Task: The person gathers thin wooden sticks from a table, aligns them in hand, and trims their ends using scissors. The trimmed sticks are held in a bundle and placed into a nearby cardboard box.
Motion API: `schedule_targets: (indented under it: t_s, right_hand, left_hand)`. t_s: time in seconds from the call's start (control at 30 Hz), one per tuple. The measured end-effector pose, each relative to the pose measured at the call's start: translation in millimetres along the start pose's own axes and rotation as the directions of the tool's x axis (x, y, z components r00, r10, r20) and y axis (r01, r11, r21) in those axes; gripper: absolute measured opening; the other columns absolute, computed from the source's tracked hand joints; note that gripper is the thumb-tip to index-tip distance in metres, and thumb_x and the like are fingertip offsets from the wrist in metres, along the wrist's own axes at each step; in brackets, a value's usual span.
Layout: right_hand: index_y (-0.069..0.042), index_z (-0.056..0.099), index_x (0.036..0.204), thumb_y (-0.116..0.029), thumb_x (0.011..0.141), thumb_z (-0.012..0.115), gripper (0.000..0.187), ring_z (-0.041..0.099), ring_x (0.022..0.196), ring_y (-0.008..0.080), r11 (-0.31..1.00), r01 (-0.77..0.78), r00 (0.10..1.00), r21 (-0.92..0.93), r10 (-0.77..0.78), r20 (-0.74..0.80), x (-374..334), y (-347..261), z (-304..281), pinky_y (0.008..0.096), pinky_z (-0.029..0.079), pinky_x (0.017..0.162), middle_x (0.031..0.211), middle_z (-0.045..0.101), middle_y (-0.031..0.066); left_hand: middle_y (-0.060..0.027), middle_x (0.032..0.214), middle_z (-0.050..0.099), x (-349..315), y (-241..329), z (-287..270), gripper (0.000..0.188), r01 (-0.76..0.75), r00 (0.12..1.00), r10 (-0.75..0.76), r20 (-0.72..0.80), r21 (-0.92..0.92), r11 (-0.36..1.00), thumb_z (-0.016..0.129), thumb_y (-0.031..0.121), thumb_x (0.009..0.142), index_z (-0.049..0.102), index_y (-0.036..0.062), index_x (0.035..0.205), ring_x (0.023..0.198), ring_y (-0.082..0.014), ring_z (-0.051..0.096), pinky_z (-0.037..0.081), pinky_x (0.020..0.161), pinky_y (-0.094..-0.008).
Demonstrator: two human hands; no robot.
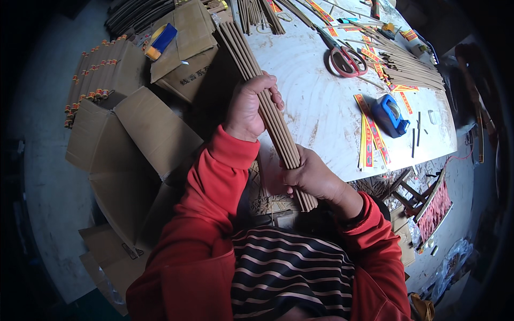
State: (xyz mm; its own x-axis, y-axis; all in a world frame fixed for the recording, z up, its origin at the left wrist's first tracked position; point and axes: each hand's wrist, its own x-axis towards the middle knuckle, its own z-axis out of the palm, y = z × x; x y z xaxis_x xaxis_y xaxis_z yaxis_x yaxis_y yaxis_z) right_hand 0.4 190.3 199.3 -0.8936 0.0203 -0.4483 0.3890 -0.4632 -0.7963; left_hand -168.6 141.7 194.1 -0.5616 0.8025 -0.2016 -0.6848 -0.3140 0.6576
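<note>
One table (326, 123), one stick bundle (278, 128) (held two-handed), left grip (248, 108), right grip (317, 174)

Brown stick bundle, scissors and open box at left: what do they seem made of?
Brown stick bundle: matt and even-toned, perhaps pressed powder or wood; the look leaves it open. Scissors: probably metal blades, grey and slim, with reddish, plastic-looking looped handles. Open box: likely cardboard, dull tan, with thin folding flaps.
</note>
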Motion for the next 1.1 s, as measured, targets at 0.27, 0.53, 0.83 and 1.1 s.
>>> schedule_targets:
  t_s: [0.27, 0.53, 0.83, 1.1]
  right_hand:
    - [0.001, 0.045, 0.088, 0.006, 0.066, 0.058, 0.026, 0.053, 0.051, 0.0126, 0.999, -0.043, 0.999, -0.013, 0.043, 0.006, 0, 0, 0, 0.0249, 0.045, 0.045, 0.065, 0.050, 0.0041]
    - [0.004, 0.047, 0.089, 0.005, 0.067, 0.055, 0.023, 0.052, 0.051, 0.0126, 0.987, -0.060, 0.987, 0.152, 0.036, 0.155, -3, -5, -3, 0.0245, 0.043, 0.045, 0.064, 0.054, 0.0096]
    - [0.003, 0.046, 0.089, 0.003, 0.068, 0.056, 0.023, 0.053, 0.053, 0.0134, 0.998, 0.061, 0.998, -0.034, -0.061, -0.011, -3, -4, -1, 0.0239, 0.044, 0.045, 0.064, 0.055, 0.0102]
    - [-0.001, 0.047, 0.087, 0.006, 0.066, 0.058, 0.025, 0.054, 0.052, 0.0131, 0.965, -0.005, 0.981, -0.262, -0.046, -0.188, -1, -8, -2, 0.0246, 0.045, 0.046, 0.067, 0.052, 0.0056]
  left_hand:
    - [-0.0019, 0.060, 0.050, 1, -2, 3, 0.010, -0.057, 0.998, 0.055, -0.027, -0.050, 0.997, 0.059, 0.009, 0.073, 0.050, 0.0083, 0.079, 0.050, -0.0149, 0.049, 0.043, 0.050, -0.0292]
    - [-0.0024, 0.061, 0.050, -3, 3, 3, 0.015, 0.026, 0.984, 0.019, 0.175, -0.249, 0.968, 0.057, 0.007, 0.072, 0.049, 0.0099, 0.085, 0.053, -0.0135, 0.049, 0.040, 0.051, -0.0282]
    - [-0.0018, 0.061, 0.050, -2, -1, 2, 0.011, 0.027, 0.996, -0.016, 0.087, -0.126, 0.992, 0.060, 0.008, 0.074, 0.051, 0.0086, 0.081, 0.054, -0.0147, 0.050, 0.042, 0.053, -0.0292]
    - [-0.0036, 0.063, 0.051, -3, -4, 8, 0.009, -0.035, 0.998, 0.037, 0.043, -0.053, 0.998, 0.058, 0.009, 0.075, 0.050, 0.0086, 0.080, 0.056, -0.0156, 0.051, 0.043, 0.053, -0.0304]
